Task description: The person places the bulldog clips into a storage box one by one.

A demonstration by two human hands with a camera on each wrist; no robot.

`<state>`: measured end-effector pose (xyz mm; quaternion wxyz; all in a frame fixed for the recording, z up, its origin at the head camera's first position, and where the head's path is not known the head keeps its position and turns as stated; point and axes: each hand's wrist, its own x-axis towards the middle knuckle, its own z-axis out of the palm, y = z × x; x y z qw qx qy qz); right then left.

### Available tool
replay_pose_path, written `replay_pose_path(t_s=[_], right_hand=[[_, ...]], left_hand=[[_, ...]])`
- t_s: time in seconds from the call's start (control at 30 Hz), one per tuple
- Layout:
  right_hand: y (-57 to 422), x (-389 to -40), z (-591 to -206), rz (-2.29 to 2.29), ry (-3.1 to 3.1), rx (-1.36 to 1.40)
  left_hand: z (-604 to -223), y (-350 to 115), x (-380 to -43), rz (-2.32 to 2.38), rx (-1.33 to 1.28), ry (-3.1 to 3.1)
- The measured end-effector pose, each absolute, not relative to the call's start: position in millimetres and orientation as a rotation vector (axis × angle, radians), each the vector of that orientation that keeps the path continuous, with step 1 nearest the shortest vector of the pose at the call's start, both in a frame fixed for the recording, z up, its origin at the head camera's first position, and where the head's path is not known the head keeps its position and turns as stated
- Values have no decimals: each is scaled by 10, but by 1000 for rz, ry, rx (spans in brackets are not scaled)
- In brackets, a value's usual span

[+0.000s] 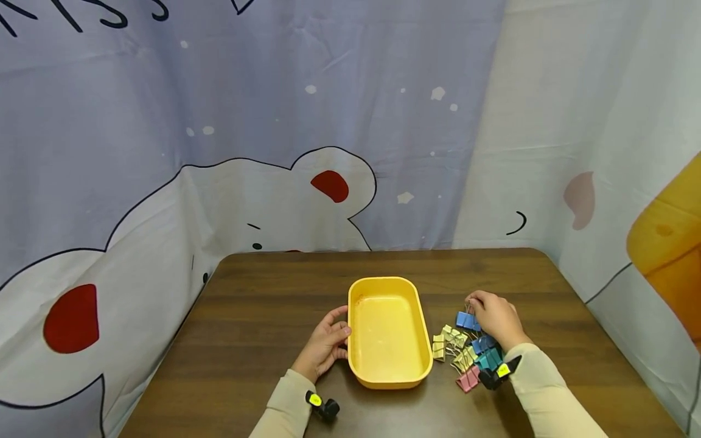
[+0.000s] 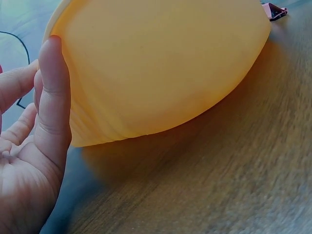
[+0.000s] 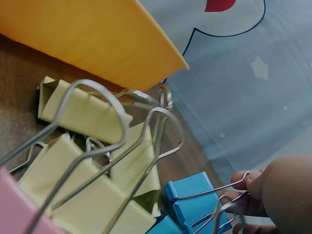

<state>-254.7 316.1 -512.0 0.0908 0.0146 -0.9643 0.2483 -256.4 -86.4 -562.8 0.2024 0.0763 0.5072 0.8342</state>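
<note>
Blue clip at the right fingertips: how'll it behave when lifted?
The blue clip probably swings or pivots: the right hand pinches it by a thin wire handle. Its angular, metal-looking body suggests stiffness. It may snag on the yellow clips crowded close by.

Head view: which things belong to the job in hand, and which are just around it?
Part of the job, as it looks:
yellow tray, touched by the left hand
blue binder clip, its handle pinched by the right hand
probably the other clips: yellow, blue, teal, pink

Just around it:
brown table
printed cloth behind
</note>
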Motion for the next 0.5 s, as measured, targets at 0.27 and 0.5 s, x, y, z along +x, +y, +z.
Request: replay_pose_path(t_s=[0.27, 0.5], right_hand=[[3090, -2613, -4944, 732, -2785, 70], [2850, -2649, -4703, 697, -2754, 137]], left_hand=[[-5616, -862, -2554, 2333, 205, 1407], [-5619, -862, -2560, 2332, 186, 1414]])
